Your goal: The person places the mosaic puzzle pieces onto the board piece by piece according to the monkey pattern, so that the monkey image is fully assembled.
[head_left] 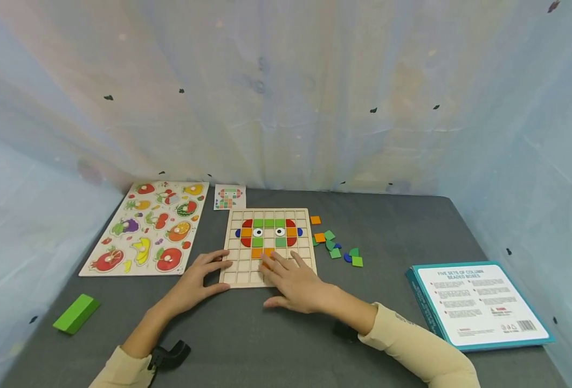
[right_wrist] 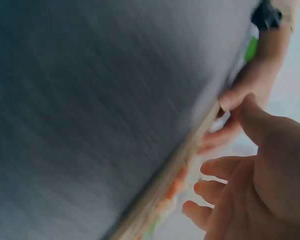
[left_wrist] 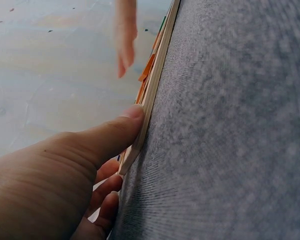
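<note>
A wooden grid board bears a figure of coloured tiles: red rounded ends, green squares, round eyes and blue side pieces. My left hand holds its near left corner, the thumb against the front edge and fingers along the left side. Over the lower part of the grid, my right hand is spread with loosely bent fingers and grips nothing. Orange square tiles lie by its fingertips, partly hidden. In the left wrist view one orange tile tilts up from the board; the right wrist view is blurred.
Right of the board lie several loose green, blue and orange pieces. A pattern card lies behind it and a fruit puzzle board to the left. A green block sits front left, a teal box at right.
</note>
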A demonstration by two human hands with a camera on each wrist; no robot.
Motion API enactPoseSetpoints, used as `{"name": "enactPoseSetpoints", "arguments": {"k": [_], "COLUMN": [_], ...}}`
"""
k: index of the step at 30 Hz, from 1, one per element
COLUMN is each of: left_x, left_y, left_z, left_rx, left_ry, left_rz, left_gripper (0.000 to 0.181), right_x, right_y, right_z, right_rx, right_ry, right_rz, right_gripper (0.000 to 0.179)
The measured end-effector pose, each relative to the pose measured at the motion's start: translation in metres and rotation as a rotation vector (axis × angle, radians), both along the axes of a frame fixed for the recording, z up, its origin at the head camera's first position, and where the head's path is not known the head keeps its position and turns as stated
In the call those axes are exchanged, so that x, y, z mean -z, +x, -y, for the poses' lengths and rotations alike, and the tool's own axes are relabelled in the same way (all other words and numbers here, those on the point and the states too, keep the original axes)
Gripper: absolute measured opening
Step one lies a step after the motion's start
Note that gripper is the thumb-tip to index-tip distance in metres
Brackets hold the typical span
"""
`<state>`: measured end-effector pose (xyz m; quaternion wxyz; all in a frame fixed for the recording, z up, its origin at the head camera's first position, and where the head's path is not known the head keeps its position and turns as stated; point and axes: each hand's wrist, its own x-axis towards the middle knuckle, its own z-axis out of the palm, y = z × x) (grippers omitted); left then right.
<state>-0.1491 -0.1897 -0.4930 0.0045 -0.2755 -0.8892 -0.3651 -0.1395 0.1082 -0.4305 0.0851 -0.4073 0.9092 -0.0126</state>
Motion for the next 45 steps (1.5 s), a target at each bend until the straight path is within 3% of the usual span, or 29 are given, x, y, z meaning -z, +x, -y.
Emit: {"name": "enactPoseSetpoints", "arguments": {"k": [4, 12, 15, 17, 19, 22, 24, 27, 32, 36, 40, 42, 45], "left_x": [0.000, 0.001, 0.001, 0.001, 0.001, 0.001, 0.001, 0.000, -0.001, 0.000, 0.001, 0.002, 0.002], "left_y": [-0.001, 0.000, 0.001, 0.001, 0.001, 0.001, 0.001, 0.000, 0.001, 0.001, 0.000, 0.000, -0.001], "left_z": [-0.001, 0.000, 0.000, -0.001, -0.002, -0.002, -0.001, 0.001, 0.002, 0.002, 0.002, 0.002, 0.002], "left_rx": [0.003, 0.001, 0.005, 0.014, 0.023, 0.022, 0.014, 0.008, 0.013, 0.015, 0.009, 0.005, 0.007], "left_ry": [0.008, 0.007, 0.005, 0.009, 0.011, 0.012, 0.010, 0.002, 0.007, 0.007, 0.005, 0.004, 0.001], "left_rz": [-0.022, -0.010, -0.006, 0.002, 0.000, -0.003, -0.008, -0.011, 0.001, 0.009, 0.013, 0.009, 0.009], "left_gripper": [0.056, 0.057, 0.058, 0.058, 0.058, 0.058, 0.059, 0.058, 0.059, 0.059, 0.059, 0.059, 0.059], "right_x": [0.006, 0.006, 0.008, 0.008, 0.007, 0.005, 0.004, 0.005, 0.006, 0.006, 0.007, 0.009, 0.013], "right_y": [0.004, -0.007, -0.007, -0.010, -0.018, -0.037, -0.053, -0.074, -0.092, -0.089, -0.071, -0.060, -0.045], "right_z": [-0.006, -0.022, -0.026, -0.031, -0.039, -0.059, -0.073, -0.090, -0.096, -0.081, -0.049, -0.032, -0.012], "right_rx": [-0.055, -0.166, -0.174, -0.140, -0.070, 0.120, 0.246, 0.344, 0.355, 0.373, 0.278, 0.211, 0.154], "right_ry": [-0.005, -0.159, -0.223, -0.276, -0.330, -0.374, -0.371, -0.328, -0.320, -0.505, -0.737, -0.764, -0.677], "right_rz": [0.042, 0.196, 0.227, 0.185, 0.071, -0.127, -0.178, -0.116, 0.025, 0.097, 0.251, 0.323, 0.300], "right_gripper": [0.082, 0.073, 0.072, 0.069, 0.059, 0.034, 0.025, 0.024, 0.022, 0.014, 0.008, 0.010, 0.013]}}
